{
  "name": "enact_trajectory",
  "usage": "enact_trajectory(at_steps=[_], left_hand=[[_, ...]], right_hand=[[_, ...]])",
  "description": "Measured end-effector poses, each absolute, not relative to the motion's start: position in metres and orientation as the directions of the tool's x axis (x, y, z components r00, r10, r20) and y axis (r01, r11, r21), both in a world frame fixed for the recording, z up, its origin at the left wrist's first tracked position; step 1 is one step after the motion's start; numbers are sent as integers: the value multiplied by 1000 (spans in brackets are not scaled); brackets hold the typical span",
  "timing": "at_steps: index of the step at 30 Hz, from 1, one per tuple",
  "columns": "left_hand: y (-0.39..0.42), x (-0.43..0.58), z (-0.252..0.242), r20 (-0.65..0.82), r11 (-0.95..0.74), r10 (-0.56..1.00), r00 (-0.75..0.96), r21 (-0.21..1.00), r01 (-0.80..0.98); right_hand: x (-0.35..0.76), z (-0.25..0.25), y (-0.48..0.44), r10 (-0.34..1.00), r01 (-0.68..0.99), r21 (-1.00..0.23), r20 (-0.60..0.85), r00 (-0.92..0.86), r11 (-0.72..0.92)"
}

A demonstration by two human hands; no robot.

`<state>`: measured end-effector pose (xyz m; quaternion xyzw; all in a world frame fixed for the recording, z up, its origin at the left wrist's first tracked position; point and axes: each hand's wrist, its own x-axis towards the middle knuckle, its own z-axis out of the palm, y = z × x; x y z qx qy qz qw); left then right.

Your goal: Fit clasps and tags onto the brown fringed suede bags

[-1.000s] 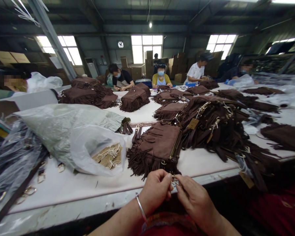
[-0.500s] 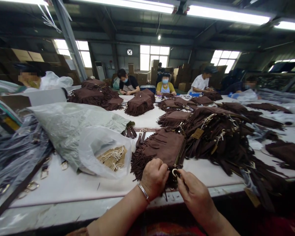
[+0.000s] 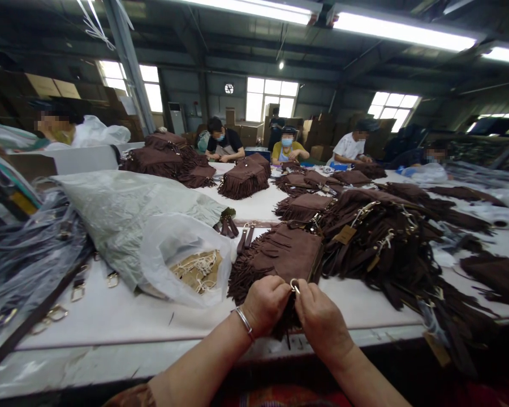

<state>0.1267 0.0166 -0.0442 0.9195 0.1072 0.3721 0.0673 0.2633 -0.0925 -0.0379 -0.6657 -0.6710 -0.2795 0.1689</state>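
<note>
A brown fringed bag (image 3: 286, 249) lies on the table in front of me, its near corner under my hands. At that corner my left hand (image 3: 266, 305) is closed in a pinch, a silver bangle on its wrist. My right hand (image 3: 322, 316) pinches a gold-coloured metal ring (image 3: 294, 285), which sits between the fingertips of both hands. Exactly what the left fingertips grip is partly hidden. Just beyond the bag's left side lie short brown straps (image 3: 246, 237) with metal clasps.
A plastic bag (image 3: 152, 265) with tan tags and white strings stands open at left. Heaped brown fringed bags (image 3: 373, 226) with chains and tags crowd the right. Wrapped straps (image 3: 29, 249) and loose buckles (image 3: 57, 312) lie far left. Several people work across the table (image 3: 254, 209).
My right hand has moved left and slightly up, bringing the ring against the left fingertips. The view has shifted a little.
</note>
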Motion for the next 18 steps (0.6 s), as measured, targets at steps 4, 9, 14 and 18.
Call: enact_trajectory(at_steps=[4,9,14,18], left_hand=[[18,130,-41,653,-964,256,713,231,135],[23,133,-34,608,-953,284,742,264,148],[19,127,-29,543,-902,386,746,391,182],[-5,112,6,498,-831,424,756,546,107]], right_hand=[[265,-47,-102,777,968,245,618,-117,-49],[267,-56,-113,764,993,115,641,-72,-2],[272,-59,-132,804,882,-471,514,300,-28],[276,-62,-157,846,555,-810,154,510,-187]])
